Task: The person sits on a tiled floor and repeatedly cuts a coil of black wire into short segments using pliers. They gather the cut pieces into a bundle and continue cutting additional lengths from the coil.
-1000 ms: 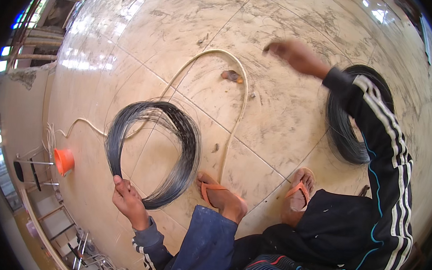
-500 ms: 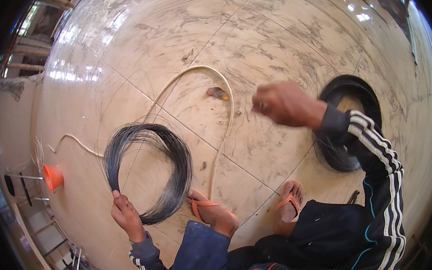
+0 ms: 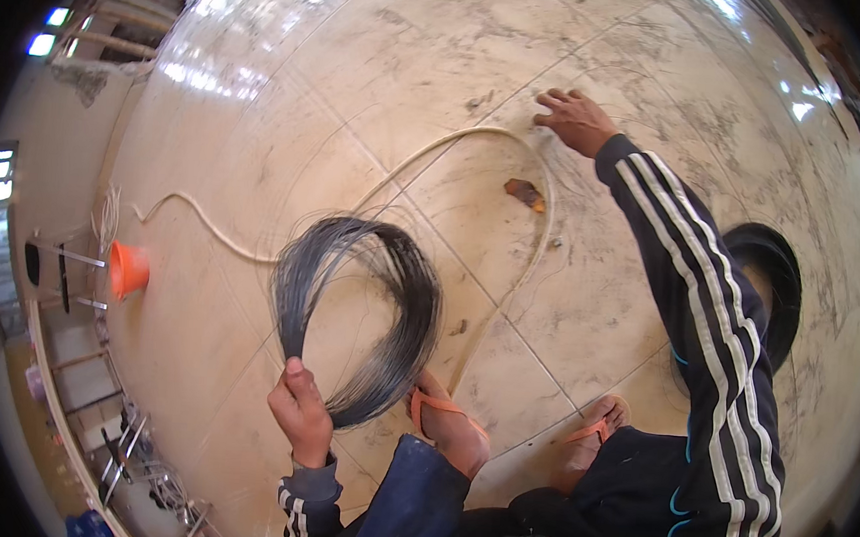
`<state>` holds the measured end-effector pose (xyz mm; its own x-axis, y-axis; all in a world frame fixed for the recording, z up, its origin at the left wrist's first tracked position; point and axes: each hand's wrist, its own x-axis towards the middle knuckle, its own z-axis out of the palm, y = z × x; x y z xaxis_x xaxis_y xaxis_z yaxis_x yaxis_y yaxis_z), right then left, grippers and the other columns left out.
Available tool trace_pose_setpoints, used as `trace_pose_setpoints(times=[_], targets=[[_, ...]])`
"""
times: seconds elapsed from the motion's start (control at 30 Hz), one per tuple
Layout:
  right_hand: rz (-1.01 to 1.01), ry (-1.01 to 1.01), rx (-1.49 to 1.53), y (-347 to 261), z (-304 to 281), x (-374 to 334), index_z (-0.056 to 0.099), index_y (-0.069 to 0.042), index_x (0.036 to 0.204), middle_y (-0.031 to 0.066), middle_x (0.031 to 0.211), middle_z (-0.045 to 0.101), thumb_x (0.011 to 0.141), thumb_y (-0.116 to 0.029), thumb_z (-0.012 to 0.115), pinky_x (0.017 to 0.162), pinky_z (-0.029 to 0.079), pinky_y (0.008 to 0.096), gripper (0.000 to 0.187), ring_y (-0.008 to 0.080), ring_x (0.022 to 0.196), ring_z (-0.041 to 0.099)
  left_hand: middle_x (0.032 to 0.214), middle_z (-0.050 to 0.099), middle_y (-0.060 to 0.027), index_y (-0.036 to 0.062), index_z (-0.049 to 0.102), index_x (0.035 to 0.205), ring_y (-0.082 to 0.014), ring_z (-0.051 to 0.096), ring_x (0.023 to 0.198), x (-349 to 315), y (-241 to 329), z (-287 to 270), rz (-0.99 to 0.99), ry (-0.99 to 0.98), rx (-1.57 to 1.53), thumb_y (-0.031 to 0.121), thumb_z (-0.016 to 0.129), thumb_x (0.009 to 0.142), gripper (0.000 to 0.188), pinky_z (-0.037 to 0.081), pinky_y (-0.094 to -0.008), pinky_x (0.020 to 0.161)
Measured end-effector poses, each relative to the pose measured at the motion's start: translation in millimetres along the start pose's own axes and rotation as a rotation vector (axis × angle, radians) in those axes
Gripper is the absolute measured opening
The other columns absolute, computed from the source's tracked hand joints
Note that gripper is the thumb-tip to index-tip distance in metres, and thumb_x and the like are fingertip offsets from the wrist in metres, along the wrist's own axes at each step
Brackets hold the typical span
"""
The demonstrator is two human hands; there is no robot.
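Wire coil [image 3: 422, 303]: dark loops, left of centre in the frame, frayed along the top.
Left hand [image 3: 302, 414]: fingers closed round the coil's lower left; a slackened grip could let the loops spring apart, since only this one spot is held.
Right hand [image 3: 577, 121]: upper right of centre, fingers parted and loosely bent, no strand clear between them.
Stray strands [image 3: 353, 225]: could cross and tangle, because they stand unevenly off the bundle.
Left foot [image 3: 451, 427]: near the coil's lower right; a dropped loop could catch the orange sandal [image 3: 441, 403].
Pale hose [image 3: 485, 130]: arcs across mid-frame; loose ends might snag on it.
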<state>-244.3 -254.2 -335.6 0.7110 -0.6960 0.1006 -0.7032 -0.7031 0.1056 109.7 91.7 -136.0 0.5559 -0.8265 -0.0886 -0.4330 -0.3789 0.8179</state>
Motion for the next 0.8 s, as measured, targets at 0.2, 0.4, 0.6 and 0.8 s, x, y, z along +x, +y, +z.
trace_pose_setpoints(times=[0.2,0.4,0.6,0.8], targets=[[0.053,-0.031,0.169,56.8,-17.8,-19.9,0.067,-0.01,0.095,0.0072,0.088,0.066,0.081,-0.005,0.057,0.09,0.047,0.0365,0.018,0.0246,0.096,0.064,0.052,0.034,0.0006,0.001,0.043,0.063,-0.0085,0.032,0.051,-1.3,1.8,2.8,0.023,-0.031,0.08,0.038,0.044,0.103,0.055,0.024,-0.0301,0.047],[0.343,0.597,0.568,148.3,-89.7,-43.6,0.069,-0.01,0.112,0.0072,0.103,0.072,0.093,-0.019,0.063,0.078,0.051,0.0289,0.022,0.0144,0.087,0.068,0.056,0.034,0.0016,0.0011,0.044,0.065,-0.0074,0.031,0.053,-2.3,0.7,2.9,0.063,-0.014,0.018,0.037,0.045,0.103,0.052,0.023,-0.0285,0.048],[0.546,0.534,0.903,42.4,-208.8,-88.4,0.069,-0.001,0.111,0.0048,0.106,0.071,0.095,-0.024,0.061,0.092,0.044,0.0211,0.029,0.0093,0.098,0.062,0.059,0.033,0.0058,0.0052,0.044,0.064,-0.0047,0.028,0.054,11.0,41.3,17.7,0.05,0.005,-0.191,0.04,0.048,0.102,0.052,0.022,-0.0251,0.048],[0.385,0.165,1.12,-84.7,-247.3,-126.3,0.07,-0.001,0.102,0.0018,0.065,0.058,0.086,-0.002,0.061,0.055,0.038,0.024,0.019,0.0056,0.06,0.048,0.059,0.031,0.008,0.0079,0.042,0.064,-0.0026,0.026,0.052,15.7,66.6,39.9,0.079,0.016,-0.403,0.039,0.049,0.102,0.049,0.02,-0.023,0.047]])
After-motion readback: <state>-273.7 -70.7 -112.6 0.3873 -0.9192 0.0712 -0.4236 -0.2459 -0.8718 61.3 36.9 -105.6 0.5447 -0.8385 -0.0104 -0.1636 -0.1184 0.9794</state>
